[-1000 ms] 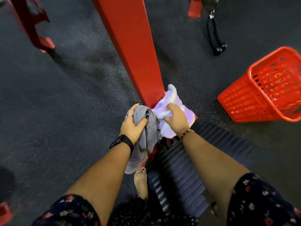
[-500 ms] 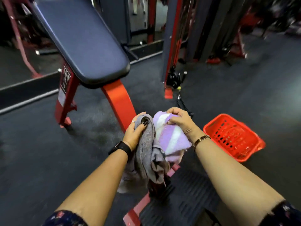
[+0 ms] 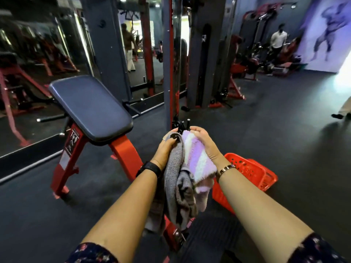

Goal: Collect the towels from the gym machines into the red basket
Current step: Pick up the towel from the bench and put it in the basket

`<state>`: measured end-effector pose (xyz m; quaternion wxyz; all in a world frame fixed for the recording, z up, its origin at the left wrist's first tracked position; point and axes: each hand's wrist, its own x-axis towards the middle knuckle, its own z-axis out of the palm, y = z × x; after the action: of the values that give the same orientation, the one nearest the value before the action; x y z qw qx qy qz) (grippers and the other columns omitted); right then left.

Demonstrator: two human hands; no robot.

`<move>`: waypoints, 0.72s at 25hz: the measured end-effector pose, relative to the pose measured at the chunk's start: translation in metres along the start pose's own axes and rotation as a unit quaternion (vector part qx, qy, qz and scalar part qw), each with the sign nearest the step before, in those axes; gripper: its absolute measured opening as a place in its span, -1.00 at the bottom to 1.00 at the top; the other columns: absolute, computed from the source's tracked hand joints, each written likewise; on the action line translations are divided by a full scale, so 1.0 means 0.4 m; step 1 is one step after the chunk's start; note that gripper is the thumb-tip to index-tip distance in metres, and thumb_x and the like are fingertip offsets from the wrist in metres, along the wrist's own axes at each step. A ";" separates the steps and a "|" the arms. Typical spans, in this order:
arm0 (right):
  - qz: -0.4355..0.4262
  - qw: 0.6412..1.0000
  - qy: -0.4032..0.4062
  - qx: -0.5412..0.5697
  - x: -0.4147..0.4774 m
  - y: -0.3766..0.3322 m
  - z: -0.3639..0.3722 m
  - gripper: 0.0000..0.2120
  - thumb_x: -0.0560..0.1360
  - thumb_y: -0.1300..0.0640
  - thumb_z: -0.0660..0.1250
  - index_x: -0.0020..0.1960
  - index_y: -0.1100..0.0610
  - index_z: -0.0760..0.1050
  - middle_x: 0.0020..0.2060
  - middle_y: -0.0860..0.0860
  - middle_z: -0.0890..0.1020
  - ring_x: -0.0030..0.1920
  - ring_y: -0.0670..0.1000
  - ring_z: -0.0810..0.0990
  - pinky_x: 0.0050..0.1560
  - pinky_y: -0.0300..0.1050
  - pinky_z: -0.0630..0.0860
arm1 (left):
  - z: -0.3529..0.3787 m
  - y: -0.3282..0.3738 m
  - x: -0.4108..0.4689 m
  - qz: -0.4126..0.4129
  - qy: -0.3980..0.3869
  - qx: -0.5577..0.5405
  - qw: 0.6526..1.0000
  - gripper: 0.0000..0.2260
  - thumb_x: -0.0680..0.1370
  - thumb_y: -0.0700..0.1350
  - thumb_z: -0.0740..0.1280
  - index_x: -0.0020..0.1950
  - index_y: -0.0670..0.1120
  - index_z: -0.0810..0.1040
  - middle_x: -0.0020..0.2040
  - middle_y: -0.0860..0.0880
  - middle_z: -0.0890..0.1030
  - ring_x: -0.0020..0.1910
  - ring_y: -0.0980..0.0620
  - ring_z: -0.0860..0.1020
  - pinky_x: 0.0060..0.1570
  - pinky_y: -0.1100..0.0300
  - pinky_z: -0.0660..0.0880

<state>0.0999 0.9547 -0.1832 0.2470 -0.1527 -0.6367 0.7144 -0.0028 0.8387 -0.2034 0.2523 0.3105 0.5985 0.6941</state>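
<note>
My left hand (image 3: 166, 149) grips a grey towel (image 3: 175, 188) that hangs down in folds in front of me. Right beside it, my right hand (image 3: 204, 141) holds a purple and white striped towel (image 3: 197, 160); the two towels touch. The red basket (image 3: 250, 172) lies tilted on the dark floor just to the right, below and behind my right forearm, which hides part of it. What is inside the basket cannot be made out.
A red-framed bench with a dark blue pad (image 3: 91, 109) stands to the left. A cable machine column (image 3: 171, 63) rises straight ahead, mirrors behind it. More machines and people (image 3: 278, 39) are at the far right. Open dark floor (image 3: 284, 130) spreads to the right.
Both hands have lifted the two towels up from the machine's low red frame. My view has tipped up from the floor to the room, and the basket now shows lower right.
</note>
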 end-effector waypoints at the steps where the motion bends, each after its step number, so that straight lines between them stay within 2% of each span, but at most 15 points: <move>1: -0.004 1.000 0.027 0.011 -0.028 -0.017 -0.009 -0.71 0.51 0.13 0.29 0.19 0.20 0.46 0.00 0.00 0.51 -0.03 -0.14 0.51 0.00 -0.35 0.45 | 0.024 0.016 -0.014 -0.004 -0.011 -0.001 1.000 -0.48 0.42 -0.12 0.27 0.36 -0.23 0.37 0.26 -0.14 0.48 0.15 0.12 0.49 0.18 0.36 0.41; 3: -0.037 0.996 0.076 0.006 -0.078 -0.047 -0.032 -0.70 0.59 0.21 0.18 0.25 0.33 0.44 0.06 0.04 0.52 0.05 -0.12 0.50 0.09 -0.35 0.41 | 0.071 0.042 -0.043 -0.001 -0.037 -0.009 0.999 -0.39 0.37 -0.04 0.33 0.37 -0.27 0.38 0.30 -0.17 0.47 0.21 0.02 0.46 0.27 0.21 0.38; 5: -0.056 0.992 0.109 -0.006 -0.122 -0.071 -0.044 -0.70 0.57 0.22 0.21 0.21 0.38 0.47 0.07 0.08 0.53 0.05 -0.10 0.51 0.11 -0.36 0.42 | 0.104 0.061 -0.067 0.001 -0.063 -0.013 0.998 -0.47 0.44 -0.06 0.31 0.36 -0.25 0.39 0.25 -0.14 0.50 0.16 0.06 0.49 0.24 0.25 0.41; 6: -0.062 0.990 0.124 -0.012 -0.150 -0.081 -0.044 -0.71 0.55 0.20 0.25 0.18 0.38 0.49 0.06 0.09 0.54 0.05 -0.08 0.52 0.12 -0.36 0.43 | 0.115 0.066 -0.080 0.000 -0.086 -0.011 0.996 -0.50 0.45 -0.05 0.29 0.34 -0.21 0.40 0.24 -0.12 0.51 0.17 0.05 0.50 0.25 0.24 0.42; 9: -0.050 0.987 0.155 -0.014 -0.213 -0.091 -0.045 -0.85 0.54 0.24 0.27 0.07 0.28 0.51 -0.04 0.07 0.57 0.06 -0.01 0.50 0.17 -0.20 0.42 | 0.140 0.055 -0.098 -0.005 -0.118 -0.004 0.993 -0.47 0.36 0.10 0.34 0.28 -0.09 0.46 0.31 -0.15 0.50 0.31 -0.06 0.45 0.38 0.04 0.35; 11: -0.051 0.977 0.204 -0.022 -0.279 -0.082 -0.034 -0.90 0.55 0.28 0.25 0.03 0.25 0.51 -0.11 0.00 0.57 0.01 -0.04 0.50 0.11 -0.23 0.43 | 0.150 0.050 -0.142 -0.020 -0.160 0.003 0.987 -0.54 0.39 0.05 0.33 0.25 -0.07 0.47 0.24 -0.08 0.53 0.26 -0.01 0.48 0.30 0.16 0.41; 13: -0.053 0.966 0.250 -0.040 -0.357 -0.069 -0.018 -0.85 0.55 0.28 0.24 0.08 0.29 0.52 -0.13 -0.02 0.56 -0.07 -0.12 0.51 0.00 -0.40 0.43 | 0.159 0.039 -0.203 -0.018 -0.195 0.005 0.981 -0.58 0.39 0.00 0.29 0.22 -0.08 0.47 0.18 -0.04 0.54 0.18 0.08 0.49 0.13 0.36 0.44; 15: -0.049 0.956 0.282 -0.067 -0.427 -0.050 -0.002 -0.77 0.56 0.28 0.23 0.15 0.38 0.50 -0.11 0.01 0.54 -0.13 -0.19 0.49 -0.12 -0.52 0.40 | 0.163 0.024 -0.259 -0.006 -0.217 0.015 0.976 -0.56 0.37 0.05 0.33 0.20 -0.10 0.50 0.17 -0.05 0.55 0.14 0.11 0.51 0.12 0.36 0.42; 18: -0.030 0.946 0.318 -0.051 -0.529 -0.024 0.042 -0.82 0.56 0.28 0.24 0.12 0.32 0.51 -0.15 -0.04 0.54 -0.14 -0.21 0.48 -0.12 -0.51 0.41 | 0.151 0.000 -0.338 -0.038 -0.259 0.015 0.965 -0.53 0.35 0.09 0.33 0.17 -0.12 0.51 0.10 -0.03 0.58 0.07 0.14 0.54 0.12 0.33 0.44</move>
<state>0.2683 0.8257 -0.1918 0.4501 -0.3654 -0.5646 0.5875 0.1335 0.7818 -0.2154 0.4200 0.4605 0.5343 0.5711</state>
